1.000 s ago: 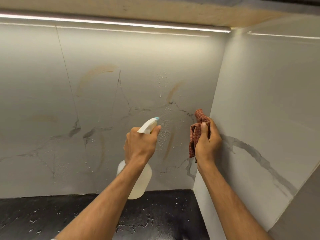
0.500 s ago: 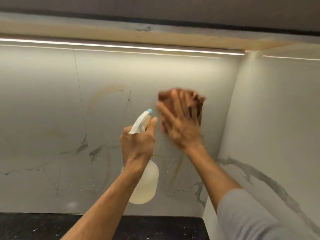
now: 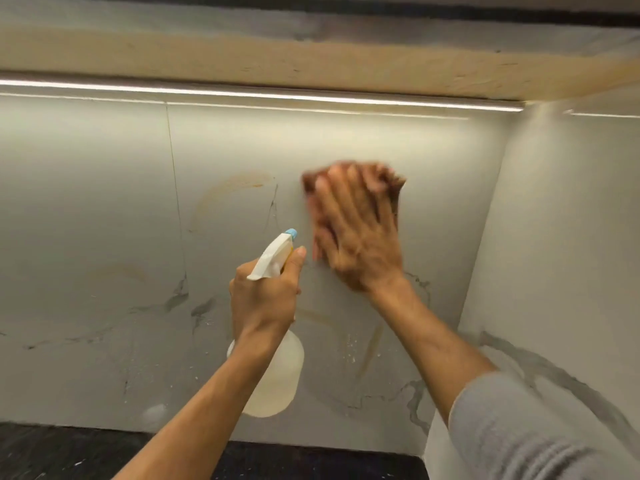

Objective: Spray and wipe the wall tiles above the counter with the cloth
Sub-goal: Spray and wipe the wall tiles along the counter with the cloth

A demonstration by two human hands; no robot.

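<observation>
the cloth (image 3: 394, 188), reddish brown, lies flat against the wall tiles (image 3: 104, 202), just right of the middle of the back wall and below the light strip (image 3: 242, 93). only its edges show round the fingers, and they are blurred. it looks soft, thin and light, likely damp; it will bunch or slide under the palm, so it is best held with a flat palm over its middle and the fingers fanned to its edges, not pinched at a corner.

the right hand (image 3: 356, 237) covers it, fingers straight and spread, pressing it onto the tile.

at about 8 o'clock from the cloth, just beside it, the left hand (image 3: 266, 299) wraps round the neck of the spray bottle (image 3: 277, 379), its nozzle aimed at the wall. the bottle is pale plastic, probably light and slick when wet; the neck is the sure hold.

a brown smear (image 3: 239, 181) sits at 9 o'clock from the cloth, and a brown streak (image 3: 369, 355) with droplets at 6 o'clock. both look unwiped. the dark counter (image 3: 69, 452) runs below.
</observation>
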